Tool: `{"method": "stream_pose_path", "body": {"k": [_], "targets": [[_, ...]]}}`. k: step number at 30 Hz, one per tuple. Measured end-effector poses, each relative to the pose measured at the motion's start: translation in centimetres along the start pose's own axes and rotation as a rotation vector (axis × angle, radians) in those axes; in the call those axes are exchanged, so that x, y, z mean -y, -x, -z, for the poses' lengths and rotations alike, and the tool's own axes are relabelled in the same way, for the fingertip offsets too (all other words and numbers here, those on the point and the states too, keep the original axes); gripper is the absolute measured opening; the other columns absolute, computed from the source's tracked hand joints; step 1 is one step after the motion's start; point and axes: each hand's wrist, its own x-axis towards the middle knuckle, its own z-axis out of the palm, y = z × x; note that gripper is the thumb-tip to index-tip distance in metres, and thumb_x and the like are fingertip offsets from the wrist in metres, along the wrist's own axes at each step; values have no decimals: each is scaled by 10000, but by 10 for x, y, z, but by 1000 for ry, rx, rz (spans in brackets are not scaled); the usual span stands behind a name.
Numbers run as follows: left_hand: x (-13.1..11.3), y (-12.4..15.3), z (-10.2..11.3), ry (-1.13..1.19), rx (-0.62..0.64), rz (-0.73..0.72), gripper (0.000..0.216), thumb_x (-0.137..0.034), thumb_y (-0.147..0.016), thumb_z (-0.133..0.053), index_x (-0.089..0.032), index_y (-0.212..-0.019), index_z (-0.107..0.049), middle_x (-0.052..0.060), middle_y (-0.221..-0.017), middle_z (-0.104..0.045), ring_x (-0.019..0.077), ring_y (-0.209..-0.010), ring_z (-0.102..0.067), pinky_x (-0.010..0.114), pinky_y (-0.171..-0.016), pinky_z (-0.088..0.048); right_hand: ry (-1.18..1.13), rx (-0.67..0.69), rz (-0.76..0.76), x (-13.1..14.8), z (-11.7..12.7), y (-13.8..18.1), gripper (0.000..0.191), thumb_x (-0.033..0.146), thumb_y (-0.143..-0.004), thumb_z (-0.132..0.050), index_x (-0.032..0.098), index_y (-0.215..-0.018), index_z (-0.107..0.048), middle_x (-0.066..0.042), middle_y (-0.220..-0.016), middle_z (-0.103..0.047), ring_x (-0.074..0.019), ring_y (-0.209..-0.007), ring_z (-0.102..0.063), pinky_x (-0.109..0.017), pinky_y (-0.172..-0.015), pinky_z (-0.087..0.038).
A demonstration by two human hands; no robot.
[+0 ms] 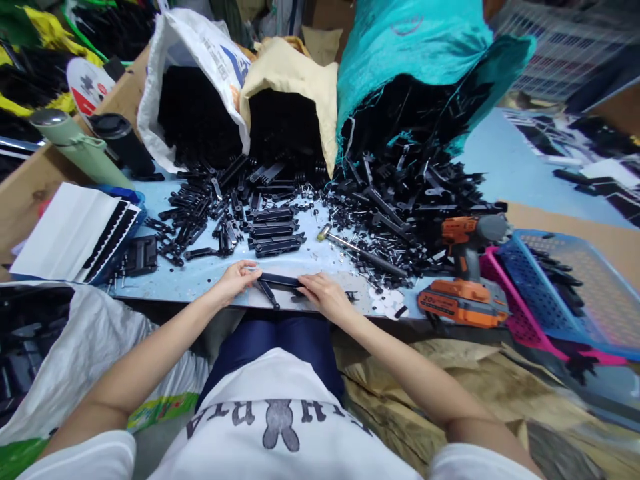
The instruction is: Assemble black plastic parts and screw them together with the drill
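Between my two hands, at the front edge of the blue table, lies a long black plastic bar (280,279) with a thinner black arm (269,293) angled down from its left end. The fingers of my left hand (240,280) pinch that left end. My right hand (323,292) has its fingers closed on the right end. Just beyond them, several finished-looking black bars (275,231) lie stacked in a row. A small hammer (360,252) with a brass-coloured head rests to their right, among tiny screws and black bits.
White (200,53), cream (290,67) and teal (415,47) sacks spill black parts across the back. An orange cordless drill (463,273) stands at right, beside a blue basket (600,287). A green flask (75,147) and a box of white cards (65,227) are at left.
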Motion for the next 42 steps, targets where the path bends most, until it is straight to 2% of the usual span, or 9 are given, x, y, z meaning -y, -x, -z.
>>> {"method": "stream_pose_path", "body": {"k": [4,8,20,24,27,30,33,36,42], "targets": [[19,19,-17,-371,-245,-214,454,-449,-622,-690,-181,-961,-552,-21,-699,-562,107,-588,-528,221,-564,-399,-119,-63,129,22,-27,-27,389,312,-943,-381,189,-1303,-463,-116,-1296,-516,-205,-1130,-521,-357,-934,-449],[23,38,-51,-901,-209,-104,321,-449,-807,-481,-182,-699,-623,53,-637,-623,202,-658,-615,295,-630,-418,-234,-18,164,31,-52,-48,395,336,-951,-356,203,-1304,-475,-97,-1261,-547,-193,-1144,-510,-368,-962,-438],[31,38,-63,-1117,-294,-184,374,-356,-879,-385,-146,-818,-687,130,-763,-693,248,-719,-664,314,-636,-442,-164,11,32,34,-57,-43,406,343,-960,-306,183,-1228,-564,-116,-1198,-581,-221,-1073,-521,-419,-940,-436],[36,35,-43,-1148,-184,-459,350,-369,-888,-404,-165,-801,-675,98,-740,-679,222,-709,-646,304,-621,-444,-167,46,95,33,-37,-33,428,372,-964,-271,203,-1263,-526,-103,-1267,-534,-215,-1163,-476,-402,-963,-418],[34,22,-31,-1237,-109,-909,324,-360,-902,-403,-169,-979,-653,113,-946,-669,216,-885,-612,328,-758,-441,-66,14,116,12,-16,-1,599,562,-879,-390,159,-1320,-445,-145,-1368,-422,-252,-1221,-427,-397,-946,-417],[23,-1,-37,-1373,127,-1242,361,-377,-898,-437,-161,-1155,-567,129,-1117,-612,210,-972,-570,340,-832,-406,223,-26,-63,-19,-5,35,714,706,-738,-485,92,-1086,-596,-202,-1093,-587,-298,-990,-556,-393,-779,-449],[5,-16,-51,-1449,141,-1185,412,-440,-892,-427,-87,-991,-616,140,-907,-642,202,-815,-586,321,-727,-418,419,18,-77,-40,4,49,575,664,-803,-432,131,-680,-612,-102,-643,-586,-209,-637,-552,-308,-582,-374],[-11,-5,-56,-1354,50,-1140,520,-505,-901,-346,-103,-699,-606,95,-642,-594,180,-641,-560,292,-596,-402,363,16,107,-36,36,41,576,600,-878,-346,157,-561,-534,-55,-527,-513,-151,-519,-465,-281,-516,-277],[-4,72,-61,-752,235,-1237,590,-511,-931,-191,-155,-737,-619,46,-610,-591,124,-571,-541,244,-549,-421,-493,87,494,26,91,27,546,549,-932,-216,190,-632,-497,-10,-510,-451,-132,-486,-427,-275,-493,-279]]}}
